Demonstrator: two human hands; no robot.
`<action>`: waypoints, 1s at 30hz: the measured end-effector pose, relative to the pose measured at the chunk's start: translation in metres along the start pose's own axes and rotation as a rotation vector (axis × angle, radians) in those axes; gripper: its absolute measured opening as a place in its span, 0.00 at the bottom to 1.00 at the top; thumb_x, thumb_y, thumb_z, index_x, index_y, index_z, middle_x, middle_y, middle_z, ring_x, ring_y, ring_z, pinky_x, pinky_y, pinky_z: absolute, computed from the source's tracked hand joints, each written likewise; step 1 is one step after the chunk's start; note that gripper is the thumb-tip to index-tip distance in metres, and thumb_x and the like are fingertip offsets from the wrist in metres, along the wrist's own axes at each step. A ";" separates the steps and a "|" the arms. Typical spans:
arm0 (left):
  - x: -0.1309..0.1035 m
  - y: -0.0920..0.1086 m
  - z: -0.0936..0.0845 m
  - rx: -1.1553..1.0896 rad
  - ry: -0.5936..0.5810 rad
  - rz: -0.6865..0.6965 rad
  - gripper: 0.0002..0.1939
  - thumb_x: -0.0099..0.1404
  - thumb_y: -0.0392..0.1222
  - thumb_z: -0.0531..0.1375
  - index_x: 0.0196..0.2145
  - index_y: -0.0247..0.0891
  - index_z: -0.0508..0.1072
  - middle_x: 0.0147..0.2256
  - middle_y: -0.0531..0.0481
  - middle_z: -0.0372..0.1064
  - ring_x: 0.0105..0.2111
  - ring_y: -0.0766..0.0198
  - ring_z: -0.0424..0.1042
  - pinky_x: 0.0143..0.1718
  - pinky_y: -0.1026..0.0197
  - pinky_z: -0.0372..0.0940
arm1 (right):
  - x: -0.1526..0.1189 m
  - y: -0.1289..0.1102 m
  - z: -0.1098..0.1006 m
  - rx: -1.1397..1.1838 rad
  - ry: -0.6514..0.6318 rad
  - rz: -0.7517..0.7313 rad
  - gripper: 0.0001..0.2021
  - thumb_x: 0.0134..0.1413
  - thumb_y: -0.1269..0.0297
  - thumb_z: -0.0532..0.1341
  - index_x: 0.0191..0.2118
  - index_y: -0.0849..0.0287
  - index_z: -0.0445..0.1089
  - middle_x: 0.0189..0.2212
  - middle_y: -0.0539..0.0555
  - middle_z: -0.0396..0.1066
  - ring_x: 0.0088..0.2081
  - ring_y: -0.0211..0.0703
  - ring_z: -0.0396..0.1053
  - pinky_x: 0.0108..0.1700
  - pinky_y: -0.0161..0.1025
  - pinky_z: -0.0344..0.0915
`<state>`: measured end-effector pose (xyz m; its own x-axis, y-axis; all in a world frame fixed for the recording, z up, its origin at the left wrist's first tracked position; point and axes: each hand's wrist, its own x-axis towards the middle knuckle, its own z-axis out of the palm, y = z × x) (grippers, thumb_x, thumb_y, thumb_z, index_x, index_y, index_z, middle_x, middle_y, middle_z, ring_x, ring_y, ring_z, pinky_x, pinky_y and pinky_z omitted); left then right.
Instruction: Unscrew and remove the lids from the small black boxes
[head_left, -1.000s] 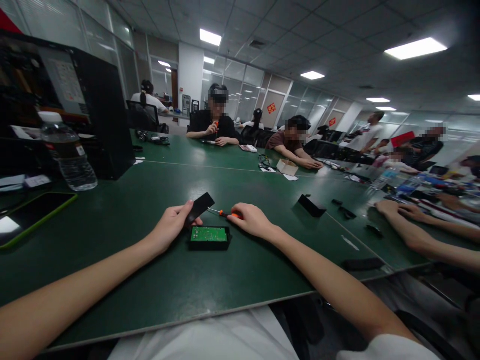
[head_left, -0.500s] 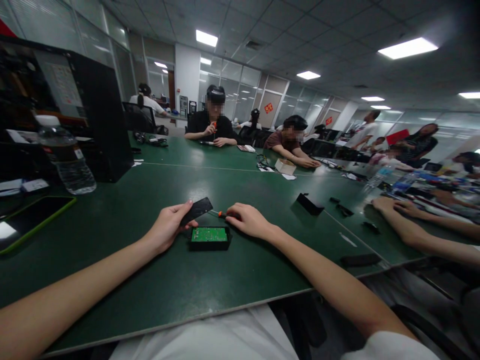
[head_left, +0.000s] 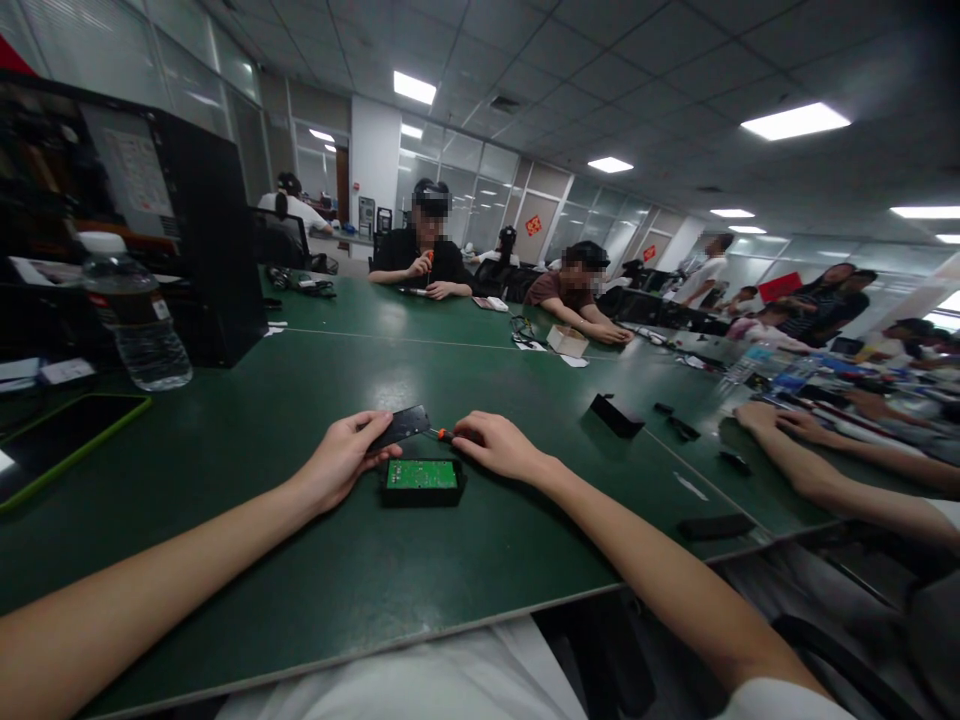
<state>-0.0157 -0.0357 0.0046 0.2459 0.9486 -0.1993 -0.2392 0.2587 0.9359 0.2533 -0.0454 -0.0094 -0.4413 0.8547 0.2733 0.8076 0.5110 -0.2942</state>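
Observation:
Pinched between the thumb and fingers of my left hand is a flat black rectangular cover, tilted above the table. My right hand is closed around a screwdriver with an orange collar; its thin shaft points left, to the cover's right end. Whether the tip touches the cover I cannot tell. Just below both hands, an open black box rests on the green table, and a green circuit board lies inside it. My left fingertips are close to the box's upper left corner.
A phone, a water bottle and a black computer case stand at left. Black plastic parts and a dark bar lie at right, near another person's arms. A small box sits farther back.
The cover has turned flatter and shifted slightly right and down in my left hand. The screwdriver has moved a little downward with my right hand. The view has shifted slightly.

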 end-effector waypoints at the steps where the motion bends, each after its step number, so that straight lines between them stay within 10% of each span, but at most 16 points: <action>1: 0.000 0.000 0.000 0.000 -0.003 0.001 0.06 0.70 0.37 0.64 0.43 0.32 0.75 0.30 0.48 0.77 0.24 0.69 0.77 0.26 0.72 0.71 | 0.000 0.000 0.000 0.002 0.000 -0.001 0.13 0.69 0.56 0.59 0.46 0.60 0.75 0.40 0.55 0.75 0.37 0.39 0.70 0.41 0.36 0.62; 13: 0.000 -0.002 0.000 0.001 -0.034 0.050 0.06 0.68 0.39 0.66 0.38 0.32 0.75 0.30 0.51 0.73 0.25 0.71 0.73 0.29 0.71 0.69 | 0.000 0.002 0.002 0.027 0.033 -0.024 0.14 0.69 0.55 0.59 0.45 0.59 0.76 0.39 0.55 0.74 0.36 0.40 0.69 0.41 0.37 0.62; 20: 0.001 -0.002 0.002 -0.068 -0.004 0.050 0.05 0.72 0.35 0.60 0.37 0.32 0.74 0.31 0.51 0.71 0.25 0.72 0.72 0.28 0.71 0.69 | -0.006 -0.024 -0.003 0.158 0.170 -0.189 0.15 0.70 0.54 0.55 0.51 0.58 0.71 0.50 0.60 0.73 0.53 0.47 0.69 0.58 0.45 0.64; 30: 0.002 -0.002 0.004 -0.089 0.026 0.052 0.04 0.72 0.30 0.57 0.40 0.33 0.72 0.31 0.50 0.73 0.25 0.71 0.74 0.27 0.71 0.70 | -0.017 -0.089 0.001 0.054 -0.108 -0.215 0.26 0.61 0.55 0.66 0.61 0.61 0.67 0.50 0.62 0.76 0.51 0.52 0.73 0.55 0.46 0.68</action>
<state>-0.0114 -0.0350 0.0038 0.2071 0.9653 -0.1592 -0.3336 0.2227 0.9160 0.1893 -0.1055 0.0114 -0.6422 0.7291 0.2364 0.6698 0.6838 -0.2894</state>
